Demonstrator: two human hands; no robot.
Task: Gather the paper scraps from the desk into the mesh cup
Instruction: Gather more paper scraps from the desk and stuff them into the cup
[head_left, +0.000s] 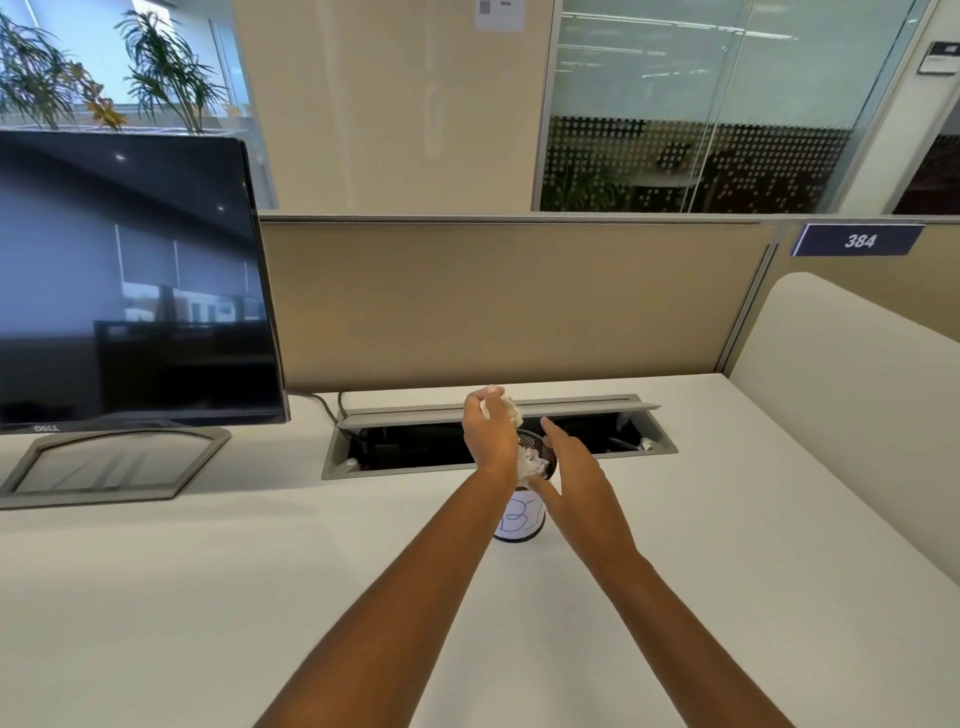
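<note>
The black mesh cup (540, 451) stands mid-desk between my two hands, with a white label carrying blue scribble on its lower wall. Crumpled white paper (530, 463) sits inside it. My left hand (488, 439) is raised over the cup's left rim and grips a crumpled paper scrap (511, 410) in its fingers. My right hand (574, 470) hovers at the cup's right side with its fingers straight and its thumb near the cup wall. Both forearms hide much of the cup.
A dark monitor (135, 280) on a grey stand (114, 467) fills the left. Behind the cup an open cable tray (415, 447) with a raised lid is cut into the white desk (208, 597). Beige partitions close the back and right.
</note>
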